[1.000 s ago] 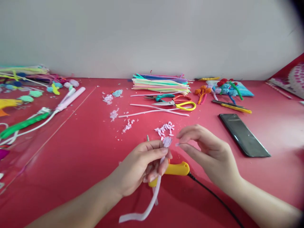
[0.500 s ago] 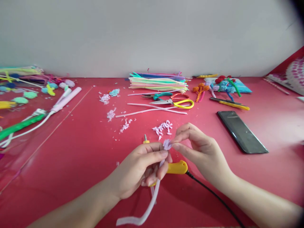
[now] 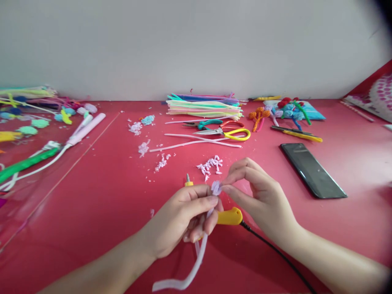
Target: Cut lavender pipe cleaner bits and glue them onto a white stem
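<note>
My left hand [image 3: 180, 218] is closed around a lilac pipe cleaner [image 3: 190, 273] whose tail curls down toward me. Its fluffy top end [image 3: 216, 187] sticks up above my thumb. My right hand [image 3: 260, 196] pinches that tip between thumb and forefinger. Under both hands lies a yellow glue gun [image 3: 228, 216] with a black cord [image 3: 275, 253], its nozzle [image 3: 188, 179] pointing away. Several small lilac cut pieces [image 3: 211, 164] lie just beyond my fingers on the red table [image 3: 101, 192].
A black phone [image 3: 312, 169] lies to the right. Scissors and pliers [image 3: 222, 128] rest by a stack of coloured pipe cleaners [image 3: 203, 106]. Finished pipe-cleaner flowers [image 3: 288, 110] sit at the back right. Craft clutter and a white cable [image 3: 45, 134] fill the left.
My right hand has moved left and closed its pinch on the fluffy tip held by my left hand. The left hand has stayed nearly still.
</note>
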The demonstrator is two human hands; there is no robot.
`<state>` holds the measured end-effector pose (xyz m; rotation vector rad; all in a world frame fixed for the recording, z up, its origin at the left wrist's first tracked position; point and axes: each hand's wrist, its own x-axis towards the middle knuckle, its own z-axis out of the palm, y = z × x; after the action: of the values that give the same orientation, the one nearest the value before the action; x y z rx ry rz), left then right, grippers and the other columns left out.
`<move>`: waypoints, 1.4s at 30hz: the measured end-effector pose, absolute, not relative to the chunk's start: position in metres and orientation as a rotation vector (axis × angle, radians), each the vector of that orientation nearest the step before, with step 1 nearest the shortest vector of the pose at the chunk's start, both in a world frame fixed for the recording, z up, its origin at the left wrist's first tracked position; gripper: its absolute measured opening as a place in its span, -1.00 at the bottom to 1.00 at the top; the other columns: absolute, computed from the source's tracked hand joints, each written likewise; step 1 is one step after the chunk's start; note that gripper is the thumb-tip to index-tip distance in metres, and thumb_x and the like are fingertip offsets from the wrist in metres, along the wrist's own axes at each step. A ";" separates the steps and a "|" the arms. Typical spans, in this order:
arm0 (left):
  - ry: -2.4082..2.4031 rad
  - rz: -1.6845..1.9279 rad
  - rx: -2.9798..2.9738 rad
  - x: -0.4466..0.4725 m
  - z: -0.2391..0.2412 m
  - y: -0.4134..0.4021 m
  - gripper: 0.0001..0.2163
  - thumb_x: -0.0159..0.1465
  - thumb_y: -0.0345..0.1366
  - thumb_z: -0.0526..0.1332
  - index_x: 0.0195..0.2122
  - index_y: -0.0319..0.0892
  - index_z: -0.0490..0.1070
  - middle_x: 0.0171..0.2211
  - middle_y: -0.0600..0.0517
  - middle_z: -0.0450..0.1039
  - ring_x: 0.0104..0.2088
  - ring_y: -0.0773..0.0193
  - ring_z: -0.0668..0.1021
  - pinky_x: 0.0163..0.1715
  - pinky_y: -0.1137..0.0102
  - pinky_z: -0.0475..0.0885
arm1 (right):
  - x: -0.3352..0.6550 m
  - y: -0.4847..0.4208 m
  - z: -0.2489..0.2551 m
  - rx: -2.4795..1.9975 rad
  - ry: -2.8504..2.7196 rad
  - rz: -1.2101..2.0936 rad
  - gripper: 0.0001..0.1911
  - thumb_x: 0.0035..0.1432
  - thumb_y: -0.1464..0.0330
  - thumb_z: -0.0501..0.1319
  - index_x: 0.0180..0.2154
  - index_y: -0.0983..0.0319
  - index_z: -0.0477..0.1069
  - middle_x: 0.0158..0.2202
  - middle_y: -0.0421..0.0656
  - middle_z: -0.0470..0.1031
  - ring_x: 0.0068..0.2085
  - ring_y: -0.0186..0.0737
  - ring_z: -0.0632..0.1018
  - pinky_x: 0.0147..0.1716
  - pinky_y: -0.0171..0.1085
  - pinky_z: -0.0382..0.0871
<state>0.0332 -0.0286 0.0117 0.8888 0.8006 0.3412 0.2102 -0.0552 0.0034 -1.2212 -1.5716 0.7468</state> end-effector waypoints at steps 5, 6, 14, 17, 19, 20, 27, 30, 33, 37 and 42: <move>0.803 0.322 0.901 0.034 0.013 -0.028 -0.83 0.26 -0.26 0.09 -0.39 -0.25 0.35 -0.64 0.11 0.33 -0.77 0.56 0.19 -0.78 0.58 -0.03 | 0.210 -0.056 0.003 -1.221 -1.618 0.650 -0.90 0.08 0.51 0.21 -0.39 0.19 0.38 -0.35 -0.22 0.31 -0.28 -0.31 0.39 -0.26 -0.27 0.28; 0.805 0.320 0.902 0.034 0.013 -0.028 -0.83 0.26 -0.26 0.09 -0.38 -0.25 0.34 -0.65 0.11 0.33 -0.77 0.56 0.19 -0.78 0.59 -0.03 | 0.210 -0.056 0.004 -1.220 -1.631 0.629 -0.90 0.09 0.51 0.21 -0.38 0.19 0.38 -0.35 -0.21 0.31 -0.29 -0.30 0.39 -0.27 -0.27 0.28; 0.802 0.407 1.036 0.031 0.011 -0.030 -0.82 0.28 -0.23 0.08 -0.37 -0.23 0.32 -0.61 0.12 0.33 -0.74 0.57 0.22 -0.76 0.62 0.06 | 0.213 -0.059 0.005 -1.172 -1.653 0.471 -0.84 0.08 0.48 0.21 -0.26 0.16 0.33 -0.28 -0.16 0.30 -0.23 -0.22 0.38 -0.24 -0.21 0.29; 0.836 0.491 1.175 0.030 0.012 -0.033 -0.81 0.29 -0.21 0.07 -0.38 -0.21 0.30 -0.57 0.11 0.36 -0.71 0.55 0.28 -0.71 0.60 0.17 | 0.213 -0.062 0.005 -1.152 -1.715 0.382 -0.78 0.05 0.51 0.21 -0.25 0.15 0.32 -0.27 -0.14 0.31 -0.21 -0.19 0.38 -0.25 -0.19 0.30; 0.850 0.524 1.252 0.030 0.013 -0.036 -0.80 0.30 -0.19 0.06 -0.38 -0.20 0.30 -0.55 0.09 0.37 -0.69 0.52 0.31 -0.69 0.58 0.22 | 0.214 -0.064 0.005 -1.124 -1.768 0.326 -0.75 0.03 0.52 0.22 -0.23 0.15 0.31 -0.27 -0.13 0.33 -0.20 -0.16 0.39 -0.25 -0.18 0.31; 0.851 0.533 1.284 0.030 0.013 -0.038 -0.79 0.30 -0.19 0.06 -0.38 -0.20 0.30 -0.54 0.09 0.37 -0.68 0.51 0.32 -0.68 0.57 0.23 | 0.214 -0.065 0.004 -1.106 -1.790 0.297 -0.73 0.02 0.53 0.23 -0.22 0.14 0.31 -0.27 -0.12 0.34 -0.20 -0.15 0.39 -0.25 -0.17 0.31; 0.865 0.712 1.639 0.026 0.013 -0.046 -0.78 0.30 -0.21 0.04 -0.37 -0.17 0.39 -0.58 0.06 0.36 -0.65 0.41 0.37 -0.60 0.49 0.30 | 0.216 -0.072 0.010 -0.956 -1.874 0.276 -0.69 0.00 0.54 0.22 -0.20 0.15 0.29 -0.34 -0.14 0.36 -0.33 -0.19 0.41 -0.31 -0.12 0.33; 0.836 0.818 1.928 0.022 0.013 -0.043 -0.82 0.29 -0.31 0.06 -0.35 -0.15 0.44 -0.62 0.06 0.35 -0.60 0.37 0.40 -0.51 0.46 0.34 | 0.214 -0.074 0.016 -0.954 -1.836 0.438 -0.81 0.04 0.51 0.18 -0.26 0.17 0.32 -0.38 -0.14 0.36 -0.36 -0.21 0.41 -0.33 -0.15 0.32; 0.788 0.863 2.122 0.019 0.012 -0.039 -0.80 0.27 -0.38 0.07 -0.43 -0.13 0.46 -0.58 0.02 0.41 -0.50 0.29 0.45 -0.43 0.42 0.36 | 0.213 -0.075 0.022 -0.987 -1.722 0.692 -0.95 0.13 0.44 0.12 -0.35 0.18 0.33 -0.45 -0.17 0.36 -0.40 -0.26 0.39 -0.38 -0.22 0.30; 0.733 0.880 2.220 0.020 0.012 -0.036 -0.79 0.25 -0.44 0.06 -0.45 -0.14 0.45 -0.52 -0.01 0.44 -0.42 0.27 0.48 -0.40 0.42 0.37 | 0.212 -0.074 0.025 -1.028 -1.584 0.973 -0.85 0.21 0.36 0.09 -0.42 0.20 0.32 -0.47 -0.20 0.34 -0.43 -0.33 0.37 -0.42 -0.31 0.28; 0.820 0.895 2.175 0.024 0.013 -0.041 -0.78 0.26 -0.44 0.05 -0.45 -0.15 0.45 -0.50 -0.01 0.44 -0.43 0.29 0.46 -0.40 0.44 0.36 | 0.211 -0.073 0.024 -1.048 -1.537 1.064 -0.80 0.22 0.33 0.09 -0.45 0.22 0.32 -0.47 -0.22 0.35 -0.43 -0.35 0.37 -0.41 -0.34 0.27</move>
<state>0.0240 -0.0407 0.0126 2.1750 0.8205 0.8954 0.2114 -0.0731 0.0240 -1.0482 -1.5373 1.0636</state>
